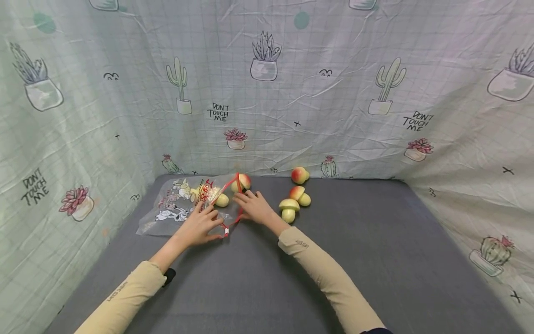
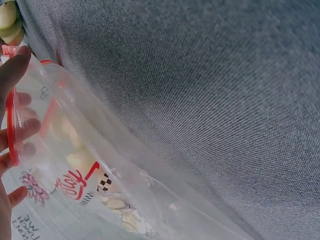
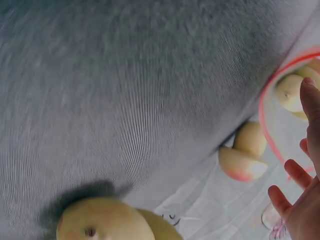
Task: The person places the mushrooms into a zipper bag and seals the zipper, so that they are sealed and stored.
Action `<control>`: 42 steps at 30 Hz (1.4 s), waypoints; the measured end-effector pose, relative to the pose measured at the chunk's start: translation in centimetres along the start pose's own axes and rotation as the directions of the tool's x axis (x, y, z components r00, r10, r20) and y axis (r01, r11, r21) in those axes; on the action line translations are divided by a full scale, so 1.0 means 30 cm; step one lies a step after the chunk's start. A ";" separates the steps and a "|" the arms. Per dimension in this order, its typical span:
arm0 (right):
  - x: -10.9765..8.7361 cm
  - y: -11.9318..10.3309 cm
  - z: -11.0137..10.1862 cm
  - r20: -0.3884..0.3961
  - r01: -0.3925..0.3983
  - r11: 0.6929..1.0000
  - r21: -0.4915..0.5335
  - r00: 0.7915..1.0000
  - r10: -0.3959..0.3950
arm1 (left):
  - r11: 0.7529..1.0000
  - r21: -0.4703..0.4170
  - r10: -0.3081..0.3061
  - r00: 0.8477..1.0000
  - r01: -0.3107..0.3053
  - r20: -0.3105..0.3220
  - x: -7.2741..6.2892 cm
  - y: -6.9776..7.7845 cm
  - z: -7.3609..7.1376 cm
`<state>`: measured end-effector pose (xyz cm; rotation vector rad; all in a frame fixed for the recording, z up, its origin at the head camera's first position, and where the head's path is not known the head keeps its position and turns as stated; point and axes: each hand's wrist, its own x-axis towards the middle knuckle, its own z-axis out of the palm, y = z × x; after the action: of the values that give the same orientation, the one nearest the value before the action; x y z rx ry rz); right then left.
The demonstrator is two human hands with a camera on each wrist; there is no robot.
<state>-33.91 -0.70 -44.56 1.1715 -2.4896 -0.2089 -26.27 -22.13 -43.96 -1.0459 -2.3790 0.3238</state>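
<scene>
A clear plastic zip bag (image 1: 150,222) with a red rim and cartoon print lies at the back left. Pale yellow toy mushrooms (image 1: 221,200) show through it. My left hand (image 1: 202,227) holds the bag's near edge by the slider, thumb on one side and fingers behind the plastic in the left wrist view. At the opposite side of the mouth, my right hand (image 1: 255,208) has its fingers spread, touching the red rim (image 3: 265,120). Just beyond that rim is a red-tipped mushroom (image 3: 242,155), outside the bag in the right wrist view.
Right of my right hand lie a yellow mushroom (image 1: 289,209), a red-and-yellow mushroom (image 1: 299,195) and another red-capped one (image 1: 299,175) near the curtain. A printed curtain (image 1: 267,116) rises behind the dark grey table (image 1: 354,260) and along both sides.
</scene>
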 end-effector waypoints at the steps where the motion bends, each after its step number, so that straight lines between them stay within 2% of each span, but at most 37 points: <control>1: -0.006 0.006 -0.008 -0.020 0.002 1.000 0.011 1.000 -0.002 | 1.000 -0.003 0.002 1.000 -0.002 -0.002 0.000 0.001 0.000; 7: -0.038 0.053 -0.047 -0.143 0.014 0.997 0.072 0.990 -0.003 | 1.000 -0.009 0.012 1.000 -0.013 -0.021 0.002 0.002 0.002; 15: -0.089 0.101 -0.080 -0.161 0.004 0.997 0.077 0.987 0.008 | 1.000 -0.006 0.018 0.999 -0.019 -0.031 0.005 0.004 -0.001; 22: -0.139 0.148 -0.085 -0.250 0.035 0.997 0.065 0.968 -0.018 | 0.999 -0.021 0.030 0.998 -0.032 -0.049 0.007 0.005 0.000; 26: -0.166 0.189 -0.085 -0.287 0.021 0.997 0.073 0.958 0.001 | 0.999 -0.026 0.034 0.998 -0.035 -0.058 0.008 0.007 -0.001; 38: -0.231 0.329 -0.043 -0.288 -0.098 0.980 0.174 0.946 0.146 | 0.998 -0.049 0.025 0.998 -0.028 -0.049 0.013 0.016 0.007; 42: -0.252 0.378 -0.022 -0.244 -0.164 0.968 0.192 0.947 0.209 | 0.998 -0.056 0.025 0.998 -0.028 -0.053 0.018 0.017 0.013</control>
<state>-37.30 12.38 -42.74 0.9448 -2.3952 0.2028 -26.49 -21.39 -44.31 -1.0994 -2.3416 0.2362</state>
